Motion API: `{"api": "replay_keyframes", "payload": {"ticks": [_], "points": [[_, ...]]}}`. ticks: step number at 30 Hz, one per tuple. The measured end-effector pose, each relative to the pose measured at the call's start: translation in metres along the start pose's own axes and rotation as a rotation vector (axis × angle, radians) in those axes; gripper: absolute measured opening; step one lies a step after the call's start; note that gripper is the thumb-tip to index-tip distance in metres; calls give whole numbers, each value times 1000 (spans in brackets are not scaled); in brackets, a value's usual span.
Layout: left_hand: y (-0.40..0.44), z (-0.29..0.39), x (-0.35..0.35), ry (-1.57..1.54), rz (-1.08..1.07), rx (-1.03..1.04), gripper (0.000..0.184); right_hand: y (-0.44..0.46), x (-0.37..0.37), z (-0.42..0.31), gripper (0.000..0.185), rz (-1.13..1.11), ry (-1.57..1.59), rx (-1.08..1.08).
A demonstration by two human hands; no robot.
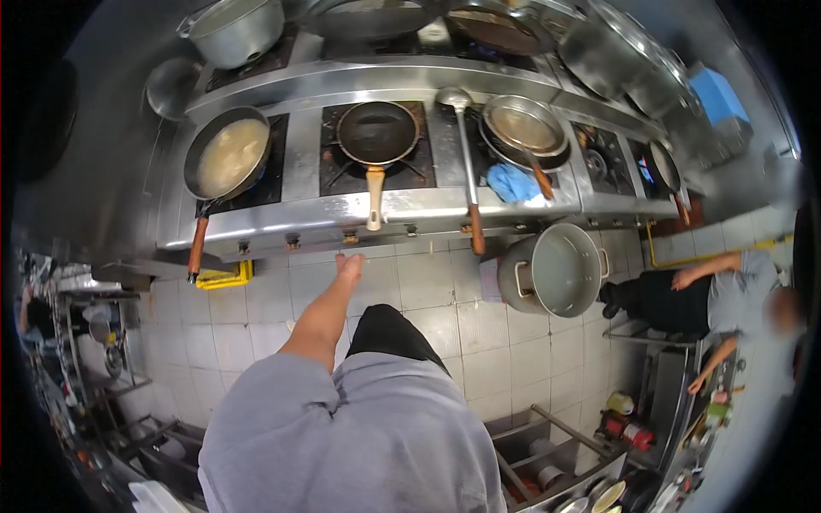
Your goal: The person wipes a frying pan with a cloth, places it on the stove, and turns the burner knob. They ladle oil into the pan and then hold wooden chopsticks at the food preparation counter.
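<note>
My left hand is stretched forward at the stove front, just below a control knob. Its fingers are small and partly hidden, so their grip and any contact with the knob cannot be made out. Above it on a burner sits a dark frying pan, its pale handle jutting over the stove's edge. To the left stands a pan with pale, creamy contents and a wooden handle. A long ladle lies to the right of the dark pan. My right hand is out of view.
A strainer rests on a pan beside a blue cloth. Below the stove front stands a large pot. Another person is at the right. A flame burns under the far-right pan. Metal racks stand behind me.
</note>
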State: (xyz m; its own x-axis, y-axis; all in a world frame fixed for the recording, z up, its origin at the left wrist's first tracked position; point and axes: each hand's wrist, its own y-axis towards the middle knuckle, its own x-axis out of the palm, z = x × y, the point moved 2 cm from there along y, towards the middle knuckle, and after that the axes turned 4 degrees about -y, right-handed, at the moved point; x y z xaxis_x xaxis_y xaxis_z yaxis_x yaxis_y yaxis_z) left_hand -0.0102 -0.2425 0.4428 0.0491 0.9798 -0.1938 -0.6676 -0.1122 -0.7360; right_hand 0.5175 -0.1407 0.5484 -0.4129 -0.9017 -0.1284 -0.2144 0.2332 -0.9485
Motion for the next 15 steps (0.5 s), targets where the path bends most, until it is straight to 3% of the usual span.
{"api": "replay_keyframes", "payload": {"ticks": [2,4,7,15], "points": [[8,18,-10,-58,122,60,62,0,0,-9,77,2,-33,10],[19,30,-16,-141,7,149,59,-2,2,-14,77,4,-56,16],[33,33,-15,-151,-118,109,54,-6,4,-24,79,7,-81,26],[19,21,-24,-152,-200,77,56,-10,17,-39,82,20,-26,7]]}}
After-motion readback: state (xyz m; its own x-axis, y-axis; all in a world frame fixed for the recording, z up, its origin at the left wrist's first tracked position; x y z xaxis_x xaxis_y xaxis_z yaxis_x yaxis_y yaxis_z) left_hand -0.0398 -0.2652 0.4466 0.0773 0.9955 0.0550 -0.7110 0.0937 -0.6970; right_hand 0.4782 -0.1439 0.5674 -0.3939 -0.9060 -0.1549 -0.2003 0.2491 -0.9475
